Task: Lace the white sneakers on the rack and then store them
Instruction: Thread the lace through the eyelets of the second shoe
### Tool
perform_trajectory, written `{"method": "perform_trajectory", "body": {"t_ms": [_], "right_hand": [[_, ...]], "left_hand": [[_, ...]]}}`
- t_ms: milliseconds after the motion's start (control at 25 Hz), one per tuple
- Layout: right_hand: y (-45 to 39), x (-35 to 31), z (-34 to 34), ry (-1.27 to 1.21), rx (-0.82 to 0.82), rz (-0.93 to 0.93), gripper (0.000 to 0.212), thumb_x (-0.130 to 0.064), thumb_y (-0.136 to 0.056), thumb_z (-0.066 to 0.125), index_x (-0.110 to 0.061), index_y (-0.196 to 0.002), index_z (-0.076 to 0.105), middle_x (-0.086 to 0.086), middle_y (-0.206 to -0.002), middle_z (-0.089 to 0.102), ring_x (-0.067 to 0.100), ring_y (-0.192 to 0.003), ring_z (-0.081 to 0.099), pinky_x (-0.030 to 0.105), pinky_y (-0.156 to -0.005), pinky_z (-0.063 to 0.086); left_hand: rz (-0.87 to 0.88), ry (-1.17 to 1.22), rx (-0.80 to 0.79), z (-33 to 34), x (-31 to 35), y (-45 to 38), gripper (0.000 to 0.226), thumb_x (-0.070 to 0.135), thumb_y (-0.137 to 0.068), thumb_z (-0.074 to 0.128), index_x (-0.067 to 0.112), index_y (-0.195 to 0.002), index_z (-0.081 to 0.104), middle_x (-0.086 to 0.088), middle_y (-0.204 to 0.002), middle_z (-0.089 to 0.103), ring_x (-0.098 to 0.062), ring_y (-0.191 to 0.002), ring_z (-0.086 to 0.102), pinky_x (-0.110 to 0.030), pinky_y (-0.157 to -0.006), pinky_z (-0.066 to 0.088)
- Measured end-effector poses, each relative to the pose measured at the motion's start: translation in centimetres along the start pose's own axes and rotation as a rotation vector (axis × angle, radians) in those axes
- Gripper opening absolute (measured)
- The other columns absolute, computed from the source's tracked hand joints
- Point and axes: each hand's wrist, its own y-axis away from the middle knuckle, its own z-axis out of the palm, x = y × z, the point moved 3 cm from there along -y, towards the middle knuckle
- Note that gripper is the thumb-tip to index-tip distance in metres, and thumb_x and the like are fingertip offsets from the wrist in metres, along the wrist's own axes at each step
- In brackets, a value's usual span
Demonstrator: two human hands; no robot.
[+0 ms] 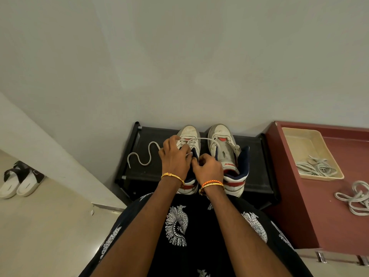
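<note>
White leather sneakers stand side by side, toes to the wall, on the black top of a low rack [257, 176] in the head view. On the left sneaker [189, 136] the left hand [175, 156] lies over the eyelet rows with its fingers curled, pinching the lace [145, 154] at the tongue; the right hand [208, 168] sits just beside it at the collar, fingers bent inward and pinching at the same spot, though what exactly is between its fingertips is hidden. One end of the lace trails in loose curves across the rack top to the left, while another stretch runs from the left shoe's upper eyelets over to the right sneaker [223, 148], whose tongue lies open and unlaced. Right of the rack stands a maroon cabinet [311, 206] bearing a beige tray [289, 134] with tangled laces in it, and a further bundle of laces [355, 196] beside the tray. Far left on the floor rests a pair of sandals [20, 180]
</note>
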Motion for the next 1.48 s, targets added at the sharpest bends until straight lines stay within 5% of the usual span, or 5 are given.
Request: {"method": "perform_trajectory", "body": {"t_ms": [200, 440, 800, 1240, 1480], "right_hand": [[0.2, -0.1, 0.6, 0.019, 0.020, -0.008, 0.025, -0.036, -0.088, 0.057, -0.012, -0.084, 0.064, 0.009, -0.082, 0.067, 0.026, -0.079, 0.062, 0.028, -0.065, 0.045], [0.1, 0.1, 0.2, -0.005, 0.026, 0.026, 0.027, -0.035, -0.089, 0.057, -0.010, -0.081, 0.064, 0.003, -0.071, 0.058, 0.018, -0.067, 0.049, 0.023, -0.061, 0.033], [-0.1, 0.2, 0.3, -0.004, 0.009, -0.012, 0.027, -0.036, -0.089, 0.057, -0.012, -0.075, 0.059, 0.003, -0.070, 0.059, 0.020, -0.067, 0.052, 0.024, -0.061, 0.034], [-0.1, 0.3, 0.4, -0.025, -0.008, 0.030, 0.025, -0.036, -0.088, 0.058, -0.013, -0.081, 0.064, 0.006, -0.076, 0.065, 0.020, -0.071, 0.056, 0.023, -0.061, 0.036], [0.0, 0.3, 0.3, -0.061, -0.011, 0.048, 0.026, -0.036, -0.089, 0.058, -0.011, -0.086, 0.065, 0.003, -0.077, 0.062, 0.015, -0.070, 0.053, 0.022, -0.062, 0.036]], "left_hand": [[-0.129, 0.115, 0.232, -0.9, -0.8, 0.9, 0.013, 0.021, -0.088, 0.055, 0.011, -0.096, 0.059, -0.011, -0.130, 0.045, -0.027, -0.121, 0.041, -0.050, -0.093, 0.031], [-1.091, 1.064, 0.729, -2.2, -6.3, 2.4, 0.003, 0.014, -0.096, 0.044, 0.011, -0.096, 0.045, -0.013, -0.093, 0.057, -0.019, -0.075, 0.054, -0.037, -0.077, 0.049], [0.013, 0.172, 0.170, -0.1, -0.5, 1.3, 0.020, 0.026, -0.073, 0.069, 0.025, -0.093, 0.074, -0.012, -0.147, 0.033, -0.031, -0.141, 0.012, -0.058, -0.102, 0.019], [-0.221, 0.416, 0.230, -1.8, -1.6, 0.5, 0.006, 0.018, -0.079, 0.070, 0.016, -0.082, 0.067, -0.003, -0.146, 0.033, -0.020, -0.136, 0.027, -0.043, -0.107, 0.015], [-0.934, 0.871, 0.661, -4.4, -6.9, 1.7, 0.017, 0.013, -0.089, 0.056, 0.004, -0.104, 0.054, -0.014, -0.118, 0.052, -0.028, -0.105, 0.056, -0.041, -0.100, 0.042]]}}
